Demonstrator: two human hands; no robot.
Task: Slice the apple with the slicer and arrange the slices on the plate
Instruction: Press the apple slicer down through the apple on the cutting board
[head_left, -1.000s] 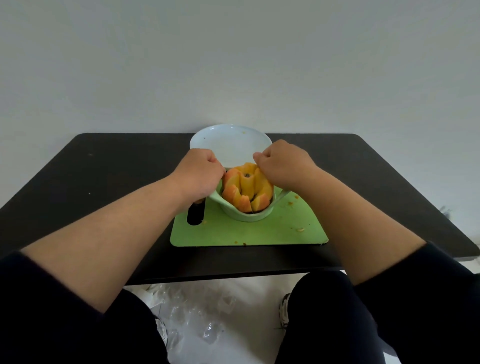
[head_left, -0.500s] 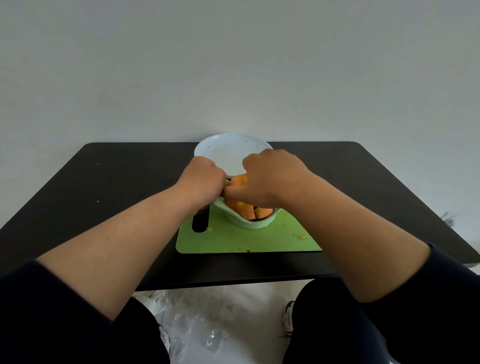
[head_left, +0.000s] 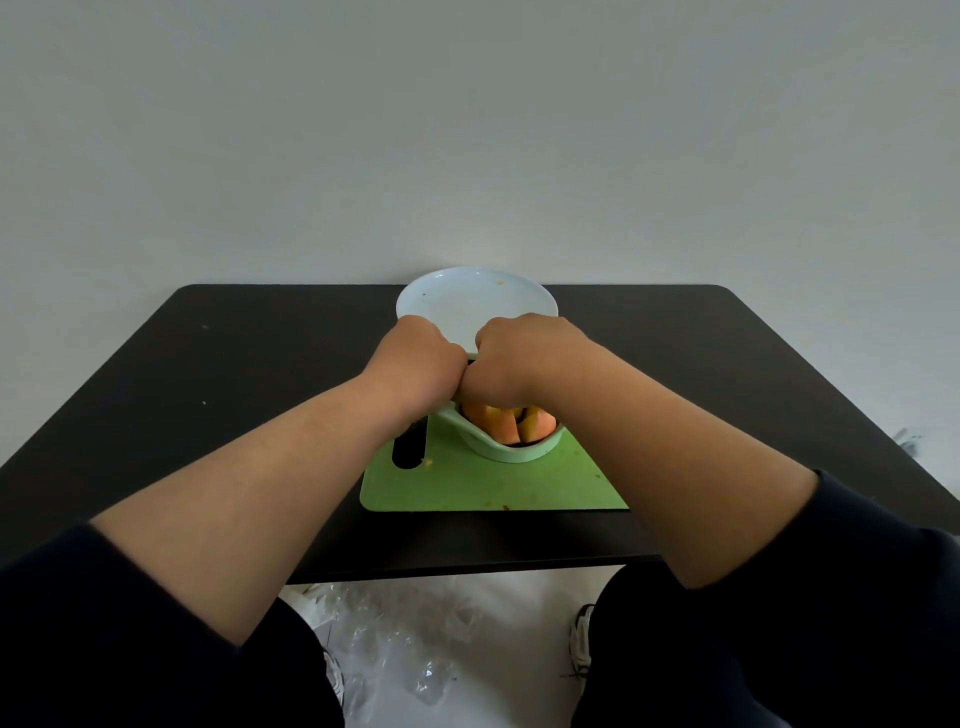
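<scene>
The pale green slicer (head_left: 514, 451) sits on the green cutting board (head_left: 493, 488) with the cut orange-red apple slices (head_left: 506, 422) standing up inside its ring. My left hand (head_left: 415, 361) is a closed fist at the slicer's left handle. My right hand (head_left: 519, 361) is curled down over the top of the apple slices, and its fingertips are hidden among them. The two fists touch each other. The pale blue plate (head_left: 467, 299) lies just behind both hands and holds only a few crumbs.
The black table (head_left: 234, 374) ends at its front edge just below the board. The board's handle slot (head_left: 409, 451) is on its left side. Small apple bits lie on the board. Crumpled clear plastic (head_left: 415, 654) lies on the floor between my legs.
My right hand moved left from the slicer's right side onto the top of the apple slices and now touches my left fist. The view has tilted, so the table sits lower.
</scene>
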